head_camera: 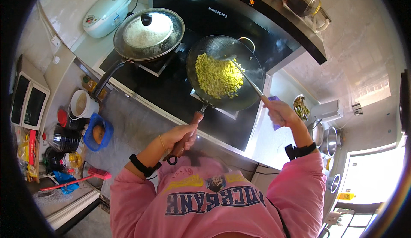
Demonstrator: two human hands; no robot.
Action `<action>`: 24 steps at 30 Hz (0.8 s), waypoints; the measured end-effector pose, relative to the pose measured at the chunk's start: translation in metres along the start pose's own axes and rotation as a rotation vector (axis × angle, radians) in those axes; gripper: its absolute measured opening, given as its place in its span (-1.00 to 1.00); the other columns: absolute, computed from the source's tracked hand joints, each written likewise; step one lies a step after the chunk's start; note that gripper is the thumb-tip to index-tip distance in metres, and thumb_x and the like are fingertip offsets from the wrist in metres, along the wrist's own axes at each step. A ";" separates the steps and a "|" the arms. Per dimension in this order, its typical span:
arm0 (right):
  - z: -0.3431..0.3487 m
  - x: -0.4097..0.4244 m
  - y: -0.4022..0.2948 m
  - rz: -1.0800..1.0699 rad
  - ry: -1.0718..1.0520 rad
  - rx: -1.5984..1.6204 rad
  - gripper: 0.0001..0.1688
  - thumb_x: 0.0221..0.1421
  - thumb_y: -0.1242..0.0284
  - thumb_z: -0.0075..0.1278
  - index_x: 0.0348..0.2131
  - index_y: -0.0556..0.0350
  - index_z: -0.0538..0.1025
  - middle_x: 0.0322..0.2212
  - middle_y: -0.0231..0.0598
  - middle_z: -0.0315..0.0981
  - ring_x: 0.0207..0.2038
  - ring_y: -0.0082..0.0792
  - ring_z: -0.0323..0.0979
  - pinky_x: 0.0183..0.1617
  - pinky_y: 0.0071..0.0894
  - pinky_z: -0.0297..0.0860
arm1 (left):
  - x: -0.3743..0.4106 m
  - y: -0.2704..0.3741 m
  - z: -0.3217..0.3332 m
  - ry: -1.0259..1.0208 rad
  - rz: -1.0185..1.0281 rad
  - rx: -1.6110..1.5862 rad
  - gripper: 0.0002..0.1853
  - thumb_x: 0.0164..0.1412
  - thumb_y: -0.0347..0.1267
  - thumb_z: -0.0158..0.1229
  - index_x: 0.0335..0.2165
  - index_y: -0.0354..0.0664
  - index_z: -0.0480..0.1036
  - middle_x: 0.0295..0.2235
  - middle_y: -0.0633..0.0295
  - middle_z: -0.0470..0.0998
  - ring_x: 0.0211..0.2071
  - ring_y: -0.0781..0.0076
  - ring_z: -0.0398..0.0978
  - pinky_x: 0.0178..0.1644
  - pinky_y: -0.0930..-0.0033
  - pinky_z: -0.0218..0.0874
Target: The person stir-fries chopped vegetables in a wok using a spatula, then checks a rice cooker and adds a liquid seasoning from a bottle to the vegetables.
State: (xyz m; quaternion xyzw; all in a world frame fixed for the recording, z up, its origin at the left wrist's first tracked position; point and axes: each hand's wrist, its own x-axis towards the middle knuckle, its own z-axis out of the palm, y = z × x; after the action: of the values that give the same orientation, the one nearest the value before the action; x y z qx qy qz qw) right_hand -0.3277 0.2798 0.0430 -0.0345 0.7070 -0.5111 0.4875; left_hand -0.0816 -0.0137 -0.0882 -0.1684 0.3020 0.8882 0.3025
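Note:
A dark wok (pixel 221 42) stands on the right side of the black stove (pixel 151 93), holding chopped green-yellow food (pixel 218 77) heaped over its left and middle. My left hand (pixel 181 136) is closed around the wok's brown wooden handle (pixel 196 119), close to my body. In my right hand (pixel 279 111) is a long-handled metal spatula (pixel 252 84), gripped by its light-coloured end. The spatula's head reaches into the food at the upper part of the wok, where it is partly blurred. A wire loop handle (pixel 247 40) sits on the wok's far rim.
To the left, a lidded frying pan (pixel 128 42) points its black handle (pixel 107 77) past the counter edge. Behind it stands a rice cooker (pixel 106 14). The range hood (pixel 263 13) overhangs the far side. On the right counter lie a purple cloth or packet (pixel 275 126) and metal bowls (pixel 330 141).

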 end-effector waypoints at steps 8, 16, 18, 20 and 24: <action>-0.017 -0.129 -0.046 0.116 0.209 -0.300 -0.66 0.09 0.24 -0.10 -0.38 0.21 0.45 -0.78 -0.38 0.24 -0.83 -0.60 0.14 -0.83 -0.63 0.06 | 0.001 0.001 -0.003 -0.041 -0.003 -0.020 -0.66 0.17 -0.06 -0.08 -0.42 -0.12 0.22 -0.66 0.35 0.22 -0.72 0.58 0.19 -0.67 0.53 0.08; -0.014 -0.106 -0.021 0.133 0.189 -0.331 -0.62 0.11 0.25 -0.11 -0.58 0.19 0.39 -0.83 -0.40 0.19 -0.86 -0.62 0.08 -0.84 -0.61 0.04 | 0.003 0.003 0.002 -0.047 -0.041 -0.036 -0.65 0.16 -0.05 -0.07 -0.42 -0.12 0.22 -0.65 0.36 0.23 -0.71 0.59 0.19 -0.67 0.55 0.08; -0.003 -0.081 -0.031 0.047 0.183 -0.472 -0.60 0.11 0.21 -0.10 -0.59 0.16 0.42 -0.81 -0.36 0.23 -0.83 -0.57 0.15 -0.78 -0.58 0.09 | 0.003 0.002 0.003 -0.039 -0.028 -0.028 -0.65 0.16 -0.05 -0.07 -0.43 -0.12 0.23 -0.65 0.36 0.23 -0.72 0.60 0.18 -0.67 0.55 0.08; 0.006 -0.076 -0.046 -0.061 0.249 -0.774 -0.61 0.10 0.19 -0.09 -0.50 0.16 0.50 -0.77 -0.28 0.31 -0.77 -0.51 0.23 -0.68 -0.52 0.18 | 0.001 0.005 0.003 -0.034 -0.021 -0.011 -0.65 0.16 -0.05 -0.06 -0.43 -0.12 0.23 -0.65 0.37 0.23 -0.72 0.60 0.18 -0.67 0.55 0.08; 0.021 -0.094 -0.097 -0.313 0.371 -1.379 -0.72 -0.02 0.28 0.03 -0.32 0.03 0.56 -0.65 -0.18 0.42 -0.62 -0.38 0.36 -0.49 -0.41 0.25 | -0.002 0.004 0.000 -0.029 0.001 -0.016 -0.65 0.16 -0.05 -0.07 -0.43 -0.12 0.23 -0.65 0.37 0.23 -0.72 0.61 0.18 -0.67 0.56 0.08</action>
State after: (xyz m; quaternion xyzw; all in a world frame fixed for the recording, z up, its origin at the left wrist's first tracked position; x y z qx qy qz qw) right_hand -0.3072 0.2711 0.1774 -0.3473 0.9259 -0.0106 0.1484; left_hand -0.0828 -0.0169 -0.0853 -0.1581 0.2904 0.8931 0.3050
